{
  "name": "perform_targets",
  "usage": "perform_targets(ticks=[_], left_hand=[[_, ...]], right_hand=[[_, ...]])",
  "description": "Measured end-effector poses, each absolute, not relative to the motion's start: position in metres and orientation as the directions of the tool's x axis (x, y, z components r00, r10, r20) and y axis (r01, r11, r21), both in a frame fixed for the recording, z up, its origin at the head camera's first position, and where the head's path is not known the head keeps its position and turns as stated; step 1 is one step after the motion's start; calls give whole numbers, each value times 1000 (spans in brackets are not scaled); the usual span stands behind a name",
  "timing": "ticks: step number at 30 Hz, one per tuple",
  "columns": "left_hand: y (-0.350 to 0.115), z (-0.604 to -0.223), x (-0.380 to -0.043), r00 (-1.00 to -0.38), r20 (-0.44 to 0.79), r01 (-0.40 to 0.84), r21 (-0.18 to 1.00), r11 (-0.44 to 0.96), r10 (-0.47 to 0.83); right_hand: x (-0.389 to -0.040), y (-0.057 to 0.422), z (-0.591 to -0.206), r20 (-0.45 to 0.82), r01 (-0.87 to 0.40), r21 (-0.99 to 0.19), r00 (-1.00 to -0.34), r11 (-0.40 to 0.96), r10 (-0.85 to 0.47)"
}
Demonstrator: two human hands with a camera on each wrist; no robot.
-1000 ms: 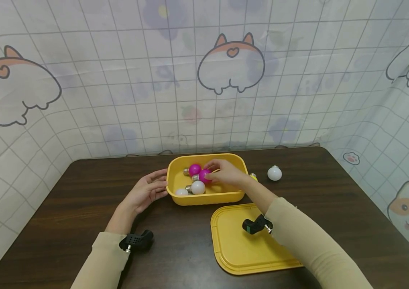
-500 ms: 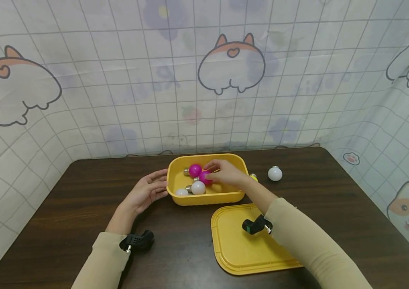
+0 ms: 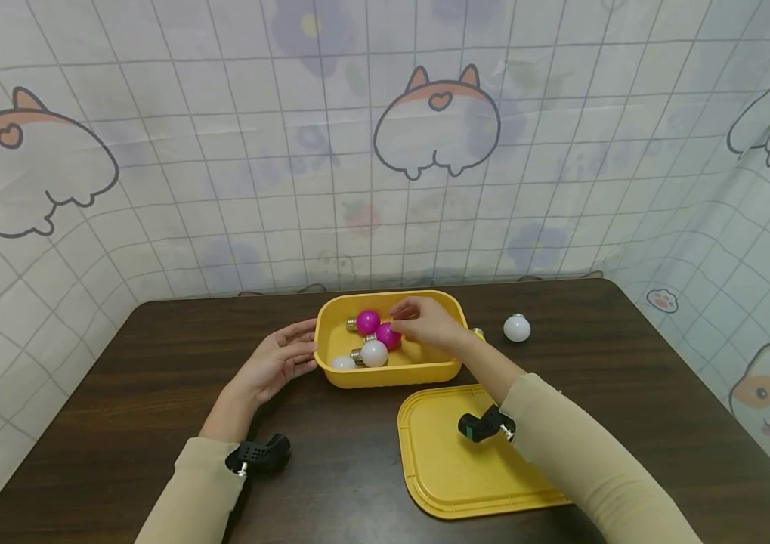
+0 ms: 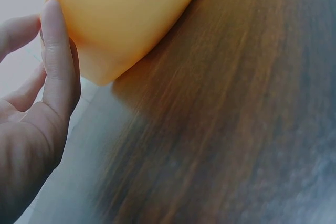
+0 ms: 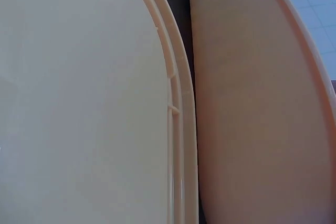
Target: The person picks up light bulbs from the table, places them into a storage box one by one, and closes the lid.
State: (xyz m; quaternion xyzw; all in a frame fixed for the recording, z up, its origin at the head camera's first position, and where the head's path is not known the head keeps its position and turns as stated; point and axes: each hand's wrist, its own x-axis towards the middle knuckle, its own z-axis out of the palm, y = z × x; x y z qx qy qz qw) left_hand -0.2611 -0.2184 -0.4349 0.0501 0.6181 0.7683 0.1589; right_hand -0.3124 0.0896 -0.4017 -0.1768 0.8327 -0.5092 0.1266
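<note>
A yellow plastic box (image 3: 385,375) stands on the table, holding several light bulbs. Inside are a magenta bulb (image 3: 368,323), a second magenta bulb (image 3: 388,336), a white bulb (image 3: 374,353) and another white bulb (image 3: 342,363) partly hidden by the front wall. My left hand (image 3: 280,358) rests its extended fingers against the box's left end; the left wrist view shows those fingers (image 4: 56,56) at the wall. Over the box's interior, my right hand (image 3: 428,323) has loosely bent fingers and a thumb beside the second magenta bulb, gripping nothing. The right wrist view does not show the hand.
A yellow lid (image 3: 453,453) lies in front of the box, under the right forearm. To the right a white bulb (image 3: 517,328) lies on the dark wooden table (image 3: 330,468). A yellow bulb (image 3: 479,334) peeks out behind the right wrist. A patterned curtain (image 3: 255,189) backs the table.
My right fingers have drawn slightly up and right, off the second magenta bulb, which now lies more exposed in the box. The left hand stays at the box's end.
</note>
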Motion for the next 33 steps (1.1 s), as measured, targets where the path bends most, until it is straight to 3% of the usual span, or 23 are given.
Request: perform_targets(ticks=[14, 33], left_hand=[[-218, -435, -261, -947, -120, -178, 968, -175, 298], [-217, -435, -262, -947, -130, -185, 969, -166, 295]], right_hand=[[-309, 103, -385, 50, -207, -911, -914, 357, -404], [-305, 136, -370, 65, -215, -920, -908, 327, -414]])
